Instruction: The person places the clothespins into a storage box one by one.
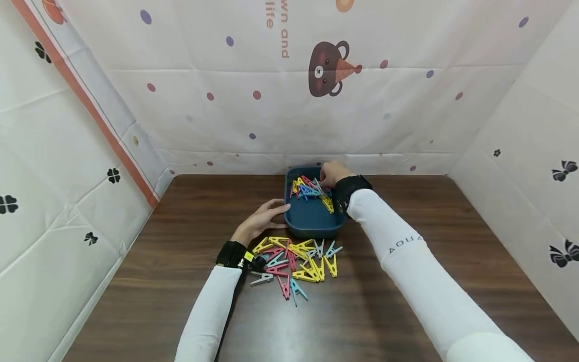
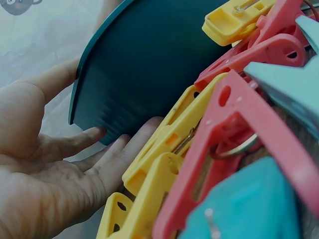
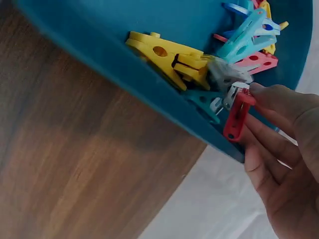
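While the left hand rests flat, fingers straight, against the near-left wall of the dark blue tray, the right hand reaches over the tray's far side and pinches a red clothespin at the rim. More pegs lie in the tray beside that hand; a loose pile of clothespins sits on the wooden table, just right of the left wrist.

Left hand flat with straight fingers, right hand reaching forward, fingertips in pinching grip
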Demonstrator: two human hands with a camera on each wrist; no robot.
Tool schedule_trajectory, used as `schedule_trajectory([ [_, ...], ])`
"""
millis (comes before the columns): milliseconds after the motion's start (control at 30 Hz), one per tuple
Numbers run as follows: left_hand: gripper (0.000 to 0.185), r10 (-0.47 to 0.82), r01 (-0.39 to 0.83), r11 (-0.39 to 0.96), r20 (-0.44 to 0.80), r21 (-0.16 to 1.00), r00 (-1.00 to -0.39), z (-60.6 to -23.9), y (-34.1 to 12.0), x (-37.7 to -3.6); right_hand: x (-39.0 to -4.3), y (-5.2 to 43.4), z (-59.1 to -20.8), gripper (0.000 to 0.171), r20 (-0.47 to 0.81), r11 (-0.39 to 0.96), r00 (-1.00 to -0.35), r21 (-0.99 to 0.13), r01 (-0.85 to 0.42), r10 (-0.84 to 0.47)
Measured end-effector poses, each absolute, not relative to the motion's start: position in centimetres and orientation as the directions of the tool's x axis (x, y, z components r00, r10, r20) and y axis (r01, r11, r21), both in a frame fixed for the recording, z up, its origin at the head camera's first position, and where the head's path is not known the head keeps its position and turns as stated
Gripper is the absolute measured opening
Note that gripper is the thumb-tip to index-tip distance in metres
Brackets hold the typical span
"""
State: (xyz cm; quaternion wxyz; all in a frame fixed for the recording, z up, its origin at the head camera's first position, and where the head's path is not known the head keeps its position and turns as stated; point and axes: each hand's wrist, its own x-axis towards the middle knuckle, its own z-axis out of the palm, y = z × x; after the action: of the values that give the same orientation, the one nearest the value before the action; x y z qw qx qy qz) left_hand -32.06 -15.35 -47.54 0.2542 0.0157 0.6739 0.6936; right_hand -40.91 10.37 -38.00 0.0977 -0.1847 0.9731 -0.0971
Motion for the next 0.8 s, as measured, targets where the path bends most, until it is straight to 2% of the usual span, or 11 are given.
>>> schedule_trajectory([
  [133,0.065,0.37,-0.323,0.042,-0.315,0.945,-0.874,-47.4,-15.3,-32.2,-40.8,10.4,-37.3,0.015,-0.134,0.901,-0.905,-0.225,-0.37,-0.405],
  [267,0.066,0.364,-0.325,0.036,-0.315,0.945,-0.876,-47.6,-15.2,-32.3,-40.8,10.7,-34.7,0.02,-0.026,0.842,-0.865,-0.243,-0.481,-0.502],
  [433,0.066,0.363,-0.326,0.027,-0.313,0.945,-0.878,-47.9,-15.2,-32.4,-38.4,11.8,-28.0,0.018,0.217,0.703,-0.736,-0.219,-0.677,-0.642],
  [567,0.064,0.363,-0.326,0.025,-0.312,0.945,-0.878,-47.8,-15.2,-32.1,-33.8,12.9,-23.7,0.014,0.341,0.59,-0.585,-0.101,-0.801,-0.736],
  [667,0.063,0.367,-0.326,0.032,-0.314,0.945,-0.875,-47.8,-15.2,-31.9,-29.6,13.2,-23.2,0.013,0.309,0.529,-0.512,-0.032,-0.848,-0.802],
  [800,0.061,0.368,-0.324,0.035,-0.314,0.945,-0.875,-47.6,-15.1,-31.9,-24.6,13.4,-27.6,0.016,0.165,0.439,-0.428,0.035,-0.898,-0.889],
])
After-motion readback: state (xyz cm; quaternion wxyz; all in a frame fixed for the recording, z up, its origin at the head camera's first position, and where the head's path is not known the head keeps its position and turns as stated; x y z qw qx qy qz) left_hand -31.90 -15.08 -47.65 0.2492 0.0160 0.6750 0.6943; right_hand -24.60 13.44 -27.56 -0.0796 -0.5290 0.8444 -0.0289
